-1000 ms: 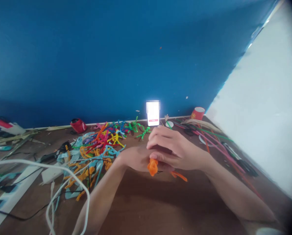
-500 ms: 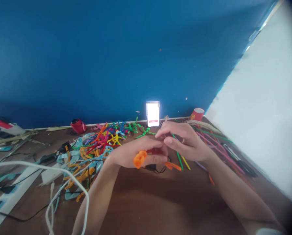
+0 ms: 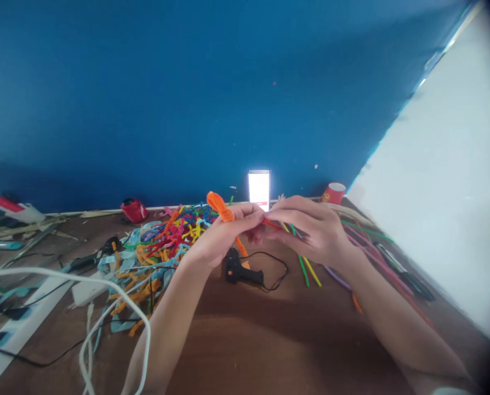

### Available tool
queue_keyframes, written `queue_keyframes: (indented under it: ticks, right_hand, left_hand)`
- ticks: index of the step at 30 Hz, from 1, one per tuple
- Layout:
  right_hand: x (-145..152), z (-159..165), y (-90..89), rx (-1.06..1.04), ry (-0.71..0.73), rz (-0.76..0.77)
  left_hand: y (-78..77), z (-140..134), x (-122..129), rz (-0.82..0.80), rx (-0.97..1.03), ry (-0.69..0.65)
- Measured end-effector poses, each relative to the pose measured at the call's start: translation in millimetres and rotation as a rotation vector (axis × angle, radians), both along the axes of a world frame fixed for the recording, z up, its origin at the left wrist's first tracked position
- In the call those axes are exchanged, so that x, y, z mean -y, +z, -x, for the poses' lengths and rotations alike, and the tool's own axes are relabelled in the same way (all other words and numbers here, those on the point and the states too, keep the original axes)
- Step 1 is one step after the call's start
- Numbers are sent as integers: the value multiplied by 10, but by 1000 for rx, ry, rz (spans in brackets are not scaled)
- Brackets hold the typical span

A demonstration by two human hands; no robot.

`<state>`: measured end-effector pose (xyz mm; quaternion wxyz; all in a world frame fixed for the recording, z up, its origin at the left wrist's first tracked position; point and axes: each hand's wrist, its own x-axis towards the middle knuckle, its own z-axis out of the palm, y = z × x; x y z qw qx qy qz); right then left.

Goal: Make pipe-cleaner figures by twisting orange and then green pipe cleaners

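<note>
My left hand (image 3: 234, 233) is closed round an orange pipe cleaner piece (image 3: 219, 206), whose looped, twisted end sticks up above the thumb. Another orange strand hangs below the fingers. My right hand (image 3: 311, 225) meets it with thumb and fingers pinched on a thin orange-red stem (image 3: 273, 224) that runs between the two hands. Both hands are raised over the table, fingertips almost touching. Below them lies a small black glue gun (image 3: 243, 271) with its cord looping right. Just beyond the right hand, green (image 3: 303, 271) and yellow (image 3: 312, 272) pipe cleaners stretch across the table.
A heap of coloured pipe cleaners (image 3: 179, 233) spreads on the left. A lit phone (image 3: 259, 189) leans on the blue wall. A red paper cup (image 3: 334, 192) stands back right. White cable (image 3: 117, 293) and a power strip (image 3: 21, 329) are front left; pens (image 3: 405, 274) lie right.
My left hand has turned and risen, so the orange loop now points upward. My right hand has closed in on the orange stem. The glue gun has come into fuller view.
</note>
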<state>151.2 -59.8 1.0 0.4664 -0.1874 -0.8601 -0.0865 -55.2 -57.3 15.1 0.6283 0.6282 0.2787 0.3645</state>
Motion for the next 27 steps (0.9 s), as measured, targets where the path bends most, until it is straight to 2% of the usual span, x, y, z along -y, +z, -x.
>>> queue_keyframes:
  ticks: [3, 8, 13, 16, 18, 19, 22, 24, 25, 27]
  right_hand:
    - [-27, -37, -7, 81, -86, -133]
    - [-10, -63, 16, 63, -131, -213]
    - [-6, -56, 20, 28, -104, -219]
    - [-8, -28, 1, 2, -90, -180]
    - [8, 11, -12, -29, -83, -37]
    - [23, 36, -16, -64, -59, 98]
    - [79, 121, -26, -254, 121, 638]
    - [108, 177, -32, -380, 248, 901]
    - [119, 203, -32, -424, 269, 961]
    - [150, 245, -14, -510, 178, 899]
  left_hand:
    - [-14, 1, -5, 65, 39, 1]
    - [-15, 2, 7, 107, 53, -51]
    - [-19, 6, 16, -33, -14, -60]
    - [-26, -6, 37, -193, -114, 43]
    - [-22, -22, 77, -347, -204, 186]
    - [-15, -33, 108, -437, -257, 261]
    - [6, -74, 223, -757, -395, 429]
    - [5, -100, 284, -1009, -419, 544]
    - [-1, -108, 300, -1118, -429, 606]
    - [-15, -104, 297, -1243, -456, 745]
